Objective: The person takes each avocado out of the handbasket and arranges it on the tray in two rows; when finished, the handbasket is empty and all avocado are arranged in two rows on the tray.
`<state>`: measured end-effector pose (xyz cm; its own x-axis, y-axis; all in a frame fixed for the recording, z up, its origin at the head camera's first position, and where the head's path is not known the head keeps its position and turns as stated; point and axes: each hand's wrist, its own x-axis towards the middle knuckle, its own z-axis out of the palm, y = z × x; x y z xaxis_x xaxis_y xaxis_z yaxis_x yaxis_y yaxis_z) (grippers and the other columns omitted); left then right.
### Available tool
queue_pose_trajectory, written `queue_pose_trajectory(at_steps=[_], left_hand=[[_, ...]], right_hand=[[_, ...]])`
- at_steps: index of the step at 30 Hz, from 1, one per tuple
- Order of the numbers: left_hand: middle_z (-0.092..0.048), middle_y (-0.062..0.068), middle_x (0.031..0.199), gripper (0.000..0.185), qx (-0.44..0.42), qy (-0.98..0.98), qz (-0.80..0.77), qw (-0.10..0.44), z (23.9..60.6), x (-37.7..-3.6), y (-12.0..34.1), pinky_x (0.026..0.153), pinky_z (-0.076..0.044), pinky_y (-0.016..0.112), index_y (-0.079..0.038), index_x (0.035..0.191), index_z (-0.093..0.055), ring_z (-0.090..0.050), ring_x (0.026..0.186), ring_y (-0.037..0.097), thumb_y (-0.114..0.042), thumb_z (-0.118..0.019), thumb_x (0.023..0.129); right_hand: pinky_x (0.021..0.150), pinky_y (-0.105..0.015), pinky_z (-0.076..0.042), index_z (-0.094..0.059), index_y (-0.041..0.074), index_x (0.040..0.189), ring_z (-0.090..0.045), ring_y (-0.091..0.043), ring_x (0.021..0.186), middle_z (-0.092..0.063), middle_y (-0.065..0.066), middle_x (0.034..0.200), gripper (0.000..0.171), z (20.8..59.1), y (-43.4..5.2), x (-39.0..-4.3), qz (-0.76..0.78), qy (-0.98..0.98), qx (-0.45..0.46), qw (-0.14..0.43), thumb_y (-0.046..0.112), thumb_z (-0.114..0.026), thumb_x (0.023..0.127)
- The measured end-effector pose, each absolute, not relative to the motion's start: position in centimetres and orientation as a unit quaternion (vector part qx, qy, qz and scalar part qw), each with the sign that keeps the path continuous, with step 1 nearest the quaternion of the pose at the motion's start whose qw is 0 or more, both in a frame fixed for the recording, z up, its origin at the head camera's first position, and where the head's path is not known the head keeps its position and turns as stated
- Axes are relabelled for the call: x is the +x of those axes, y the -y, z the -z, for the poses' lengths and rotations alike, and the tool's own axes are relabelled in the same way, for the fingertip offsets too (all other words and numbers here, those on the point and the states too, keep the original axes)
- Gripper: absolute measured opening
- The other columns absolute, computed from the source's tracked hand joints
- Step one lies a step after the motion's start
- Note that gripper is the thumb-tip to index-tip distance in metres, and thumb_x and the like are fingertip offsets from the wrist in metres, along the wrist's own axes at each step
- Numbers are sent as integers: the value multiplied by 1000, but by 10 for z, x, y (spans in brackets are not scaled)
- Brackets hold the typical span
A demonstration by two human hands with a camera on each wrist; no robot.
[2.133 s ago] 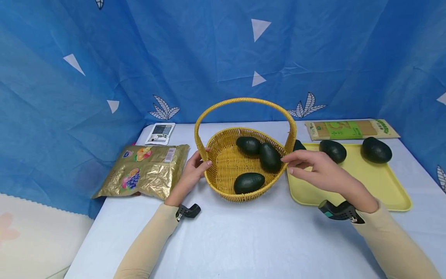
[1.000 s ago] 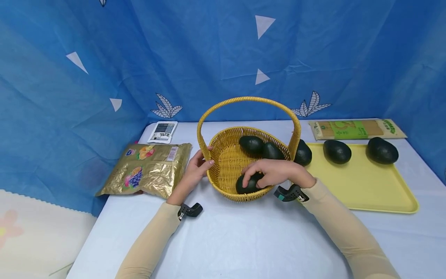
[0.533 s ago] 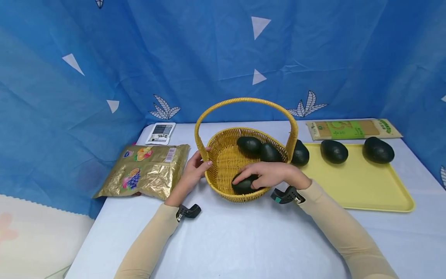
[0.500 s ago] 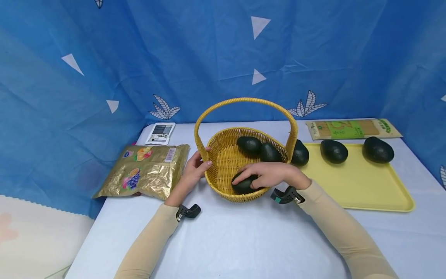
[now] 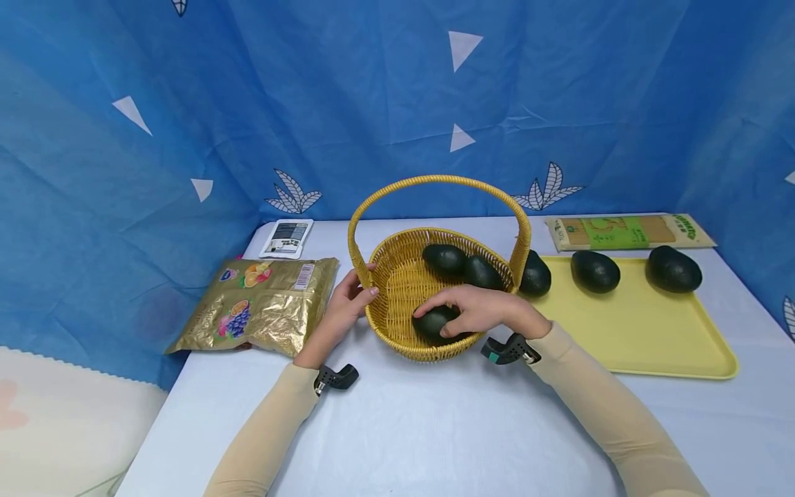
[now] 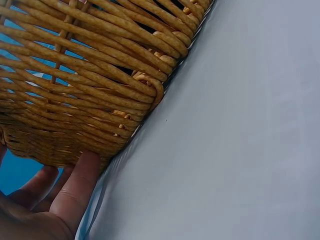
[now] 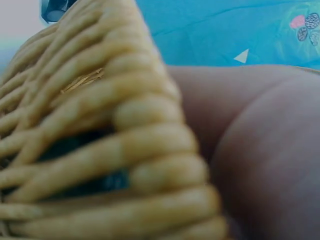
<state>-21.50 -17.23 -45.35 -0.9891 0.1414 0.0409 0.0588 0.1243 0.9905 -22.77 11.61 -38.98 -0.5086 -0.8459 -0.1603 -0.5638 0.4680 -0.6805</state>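
Toward the table's [image 5: 397,428] back edge, the left hand [image 5: 345,298] grips the wicker basket [image 5: 402,293] by its left side, while the right hand [image 5: 481,308] (its wrist above the rim) has fingers curled round the front avocado [image 5: 430,323] inside.

Head view: from above six o'clock, facing forward and down at middle range, basket [image 5: 404,290] at centre. Left wrist view: low, close, from the basket's eight o'clock, facing its outer wall [image 6: 80,90]. Right wrist view: from four o'clock, nearly against the blurred weave [image 7: 145,110], blue cloth [image 7: 200,30] towards one. All three share the basket
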Motion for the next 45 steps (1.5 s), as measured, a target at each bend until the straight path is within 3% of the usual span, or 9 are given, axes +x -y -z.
queue_pose_trajectory(at_steps=[16, 28, 29, 32, 34, 36, 40, 42, 45], left_hand=[[-52, 27, 139, 53, 66, -742, -666, 30, 452, -214, 172, 75, -61, 25, -11, 150, -47, -58, 107, 19, -9, -60, 98], [-51, 27, 139, 53, 60, -739, -670, 38, 452, -215, 172, 76, -62, 24, -12, 150, -46, -58, 110, 26, -9, -61, 99], [-51, 27, 139, 53, 60, -739, -670, 39, 452, -215, 172, 77, -62, 24, -12, 150, -46, -58, 111, 26, -10, -61, 99], [-51, 27, 139, 53, 62, -739, -670, 41, 452, -215, 172, 77, -62, 24, -12, 151, -46, -58, 111, 25, -9, -60, 99], [-51, 27, 138, 53, 61, -737, -672, 41, 452, -216, 171, 77, -62, 25, -12, 150, -46, -58, 110, 24, -9, -61, 99], [-51, 27, 138, 54, 60, -736, -673, 40, 452, -216, 171, 77, -62, 25, -12, 150, -46, -58, 108, 22, -9, -61, 99], [-52, 27, 138, 53, 60, -738, -671, 38, 452, -215, 171, 75, -62, 25, -12, 150, -47, -58, 106, 19, -8, -61, 99], [-52, 27, 138, 53, 60, -739, -670, 36, 452, -215, 171, 75, -62, 25, -12, 150, -47, -58, 105, 17, -9, -60, 99], [-52, 27, 138, 53, 63, -740, -668, 33, 453, -215, 172, 74, -62, 24, -11, 150, -47, -58, 105, 17, -9, -60, 99]], right_hand=[[103, -44, -51, -64, 17, 138, -54, -29, 131, -59, -11, 144, 48, 391, -115, -224, 318, -825, -414, 216, 12, -71, 90], [91, -41, -53, -62, 17, 140, -56, -28, 124, -59, -12, 145, 48, 387, -121, -224, 355, -833, -396, 154, 15, -71, 93], [90, -40, -53, -62, 17, 140, -56, -26, 121, -59, -12, 145, 48, 386, -123, -223, 358, -834, -393, 149, 15, -71, 93], [76, -32, -50, -62, 17, 141, -58, -19, 91, -61, -11, 141, 49, 385, -128, -221, 372, -837, -376, 137, 16, -71, 93], [67, -28, -44, -61, 17, 142, -49, -15, 72, -63, -10, 134, 49, 384, -132, -219, 386, -838, -362, 132, 16, -71, 93], [65, -26, -44, -61, 17, 142, -46, -12, 66, -63, -10, 133, 50, 382, -136, -216, 402, -838, -345, 128, 16, -72, 93], [78, -27, -56, -60, 15, 142, -67, -16, 90, -59, -14, 140, 51, 376, -146, -208, 437, -830, -323, 125, 13, -72, 93], [83, -28, -58, -59, 13, 143, -70, -23, 103, -56, -17, 143, 51, 373, -152, -203, 450, -825, -317, 125, 11, -71, 93], [81, -28, -60, -57, 9, 144, -70, -31, 108, -55, -20, 144, 51, 367, -162, -198, 465, -817, -317, 125, 8, -70, 94]])
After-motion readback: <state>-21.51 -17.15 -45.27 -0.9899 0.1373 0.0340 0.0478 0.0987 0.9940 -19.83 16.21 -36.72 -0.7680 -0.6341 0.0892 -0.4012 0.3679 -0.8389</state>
